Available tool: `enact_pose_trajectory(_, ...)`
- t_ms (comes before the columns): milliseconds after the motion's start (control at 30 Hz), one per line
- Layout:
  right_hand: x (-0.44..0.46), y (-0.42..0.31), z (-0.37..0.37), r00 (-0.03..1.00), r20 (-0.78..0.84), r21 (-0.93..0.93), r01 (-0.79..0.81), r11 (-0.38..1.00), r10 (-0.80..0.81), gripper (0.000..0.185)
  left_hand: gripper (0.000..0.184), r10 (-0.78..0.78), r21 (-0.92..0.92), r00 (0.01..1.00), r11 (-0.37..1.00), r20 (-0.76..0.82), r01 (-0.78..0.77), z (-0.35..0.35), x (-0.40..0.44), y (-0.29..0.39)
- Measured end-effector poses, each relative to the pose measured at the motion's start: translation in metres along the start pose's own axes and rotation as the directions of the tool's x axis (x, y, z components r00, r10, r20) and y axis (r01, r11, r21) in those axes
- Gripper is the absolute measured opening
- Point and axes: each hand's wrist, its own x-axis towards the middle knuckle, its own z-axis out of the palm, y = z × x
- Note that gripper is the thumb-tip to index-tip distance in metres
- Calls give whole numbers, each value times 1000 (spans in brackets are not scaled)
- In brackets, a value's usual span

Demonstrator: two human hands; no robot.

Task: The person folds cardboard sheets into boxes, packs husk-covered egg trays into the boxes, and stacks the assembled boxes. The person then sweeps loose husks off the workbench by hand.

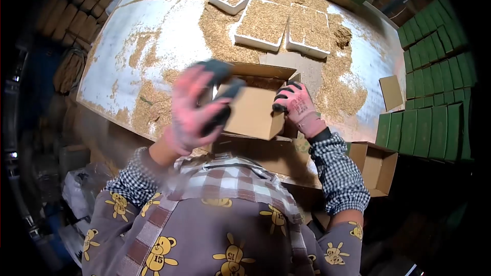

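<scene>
In front of my body stands an open cardboard box, its far wall upright. Over its opening lies a folded cardboard piece with a bent right edge. My right hand, in a pink glove with dark fingertips, curls its fingers round the right side of this piece. My left hand, gloved alike, is raised at the piece's left edge. Its thumb and fingers are apart and smeared by motion, with nothing seen between them. Whether it touches the cardboard I cannot tell.
White trays full of brownish granular material stand at the back of the table, with loose grains strewn around. Green boxes are stacked at the right. Another open cardboard box sits by my right forearm. A cardboard flap lies beyond it.
</scene>
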Motion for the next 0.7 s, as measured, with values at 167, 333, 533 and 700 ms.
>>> enact_pose_trajectory(167,-17,-6,-16,804,-508,208,-232,950,308,41,59,-214,-34,701,946,680,322,78,-41,-26)
enact_pose_trajectory(333,-54,12,106,451,156,878,-471,86,879,40,56,-78,116,748,993,660,2,117,-33,-4)
enact_pose_trajectory(533,-40,-18,69,564,-43,976,200,-86,825,54,39,-311,-194,865,892,395,409,122,-38,-38)
enact_pose_trajectory(700,-26,11,164,555,335,789,-607,96,761,79,74,-725,-544,344,-50,597,838,145,-151,-142)
